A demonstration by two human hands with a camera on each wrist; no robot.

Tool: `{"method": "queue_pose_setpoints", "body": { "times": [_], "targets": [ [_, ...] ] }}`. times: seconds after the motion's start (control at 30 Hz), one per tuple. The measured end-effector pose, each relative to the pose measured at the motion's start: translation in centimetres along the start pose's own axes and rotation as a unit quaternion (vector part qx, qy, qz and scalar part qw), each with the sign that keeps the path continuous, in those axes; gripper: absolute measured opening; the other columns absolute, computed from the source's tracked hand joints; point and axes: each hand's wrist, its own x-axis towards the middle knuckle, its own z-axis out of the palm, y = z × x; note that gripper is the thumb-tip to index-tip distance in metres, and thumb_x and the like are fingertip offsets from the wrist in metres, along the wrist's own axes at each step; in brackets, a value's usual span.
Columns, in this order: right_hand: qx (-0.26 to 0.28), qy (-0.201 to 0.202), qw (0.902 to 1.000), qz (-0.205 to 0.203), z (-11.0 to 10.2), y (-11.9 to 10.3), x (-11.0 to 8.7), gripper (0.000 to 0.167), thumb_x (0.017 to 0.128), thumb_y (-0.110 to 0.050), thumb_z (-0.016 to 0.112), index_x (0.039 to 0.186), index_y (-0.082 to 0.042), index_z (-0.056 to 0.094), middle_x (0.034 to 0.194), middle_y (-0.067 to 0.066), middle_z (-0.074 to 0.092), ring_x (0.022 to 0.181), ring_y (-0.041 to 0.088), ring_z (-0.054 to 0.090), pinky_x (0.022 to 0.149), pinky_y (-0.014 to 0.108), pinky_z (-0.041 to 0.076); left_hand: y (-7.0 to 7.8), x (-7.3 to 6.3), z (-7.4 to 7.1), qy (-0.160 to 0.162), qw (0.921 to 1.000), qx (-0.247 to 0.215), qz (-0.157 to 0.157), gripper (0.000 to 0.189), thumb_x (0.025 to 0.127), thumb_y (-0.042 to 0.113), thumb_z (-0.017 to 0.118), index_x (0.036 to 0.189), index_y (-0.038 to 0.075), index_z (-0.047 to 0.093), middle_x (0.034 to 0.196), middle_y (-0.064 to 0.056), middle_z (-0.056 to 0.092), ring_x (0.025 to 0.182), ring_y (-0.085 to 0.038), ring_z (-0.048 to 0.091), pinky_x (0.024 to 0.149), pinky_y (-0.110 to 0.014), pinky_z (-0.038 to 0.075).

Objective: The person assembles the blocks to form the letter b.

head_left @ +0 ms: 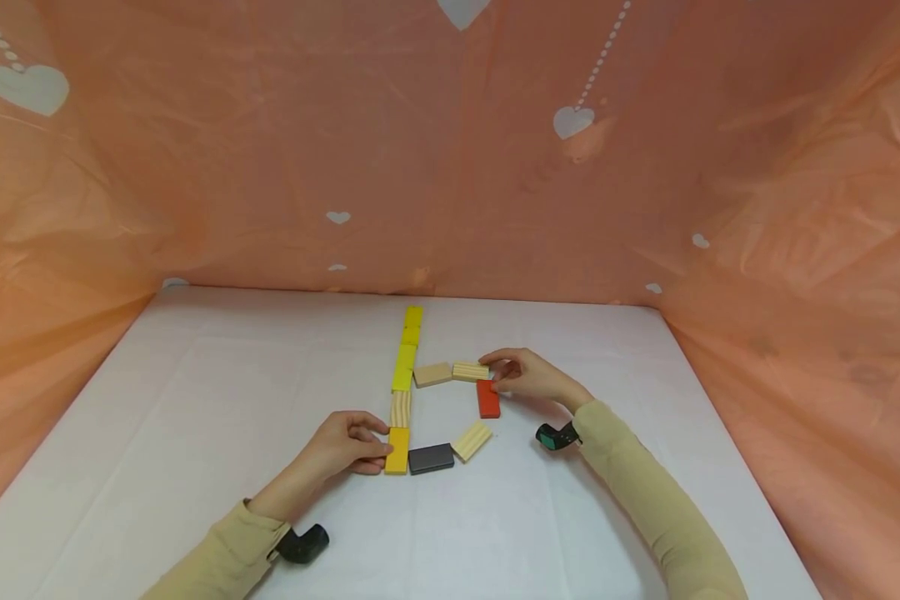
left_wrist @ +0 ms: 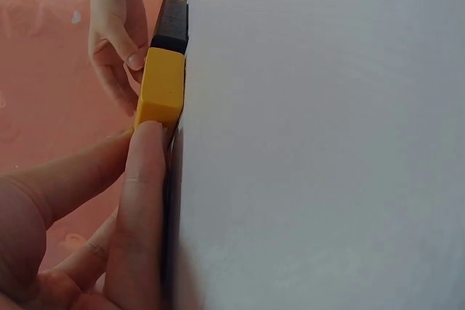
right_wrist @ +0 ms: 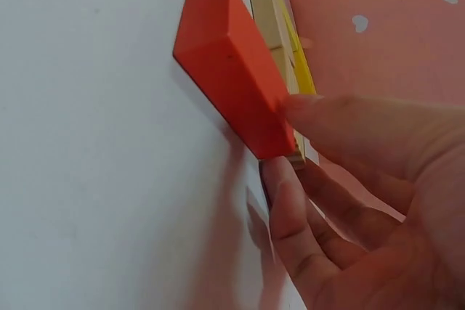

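My left hand (head_left: 342,445) holds the left edge of an orange-yellow block (head_left: 398,462) between thumb and fingertips; the block lies flat at the near end of a straight row. On the right, my right hand (head_left: 528,373) pinches a corner of a red block (right_wrist: 229,81), with the thumb on it. Next to that corner, a pale wooden block (head_left: 468,372) lies beside another wooden block (head_left: 432,375). A dark grey block (head_left: 431,459) sits beside the orange-yellow one, and a tilted wooden block (head_left: 472,441) follows it.
Beyond the orange-yellow block the row continues with a striped wooden block (head_left: 401,409) and several yellow blocks (head_left: 404,367). A white cloth (head_left: 270,358) covers the table. An orange curtain (head_left: 450,167) with white hearts hangs behind and at both sides. Black devices (head_left: 306,544) stick out from both wrists.
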Motion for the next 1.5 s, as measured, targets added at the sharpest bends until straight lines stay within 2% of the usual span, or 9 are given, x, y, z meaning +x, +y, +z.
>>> {"method": "queue_pose_setpoints", "body": {
  "times": [0.3, 0.77, 1.13, 1.5],
  "targets": [
    [-0.017, 0.005, 0.9998, -0.005, 0.5, 0.2, -0.3, 0.041, 0.086, 0.000, 0.068, 0.126, -0.002, 0.059, 0.103, 0.007, 0.062, 0.088, 0.021, 0.058, 0.081, 0.030, 0.052, -0.3, 0.1, 0.0, -0.004, 1.0000, -0.004, 0.002, 0.031, 0.080, -0.002, 0.074, 0.107, -0.007, 0.060, 0.079, -0.012, 0.065, 0.062, -0.019, 0.065, 0.060, -0.034, 0.060],
    [-0.017, 0.021, 0.9996, -0.004, 1.2, -0.7, -1.0, 0.042, 0.085, 0.002, 0.068, 0.126, 0.001, 0.058, 0.106, 0.008, 0.062, 0.093, 0.020, 0.059, 0.085, 0.030, 0.053, -0.2, -0.1, -0.2, -0.007, 0.9999, -0.007, 0.010, 0.030, 0.080, -0.003, 0.073, 0.107, -0.008, 0.060, 0.079, -0.012, 0.065, 0.062, -0.020, 0.065, 0.061, -0.035, 0.060],
    [-0.015, 0.022, 0.9996, -0.010, 1.4, -0.4, -1.2, 0.042, 0.086, 0.001, 0.067, 0.127, 0.000, 0.057, 0.108, 0.009, 0.062, 0.095, 0.022, 0.058, 0.086, 0.033, 0.052, -0.3, 0.0, -0.2, -0.013, 0.9998, -0.009, 0.015, 0.031, 0.080, -0.003, 0.074, 0.108, -0.009, 0.060, 0.079, -0.012, 0.066, 0.063, -0.020, 0.066, 0.061, -0.035, 0.060],
    [-0.032, 0.025, 0.9992, -0.002, 1.0, 0.2, -1.1, 0.039, 0.089, -0.006, 0.067, 0.127, -0.006, 0.058, 0.121, 0.007, 0.060, 0.094, 0.018, 0.060, 0.082, 0.029, 0.054, -0.3, 0.2, 0.0, 0.001, 0.9999, -0.010, 0.004, 0.030, 0.080, -0.004, 0.073, 0.107, -0.008, 0.060, 0.080, -0.013, 0.065, 0.063, -0.021, 0.066, 0.061, -0.035, 0.060]
  ]
}}
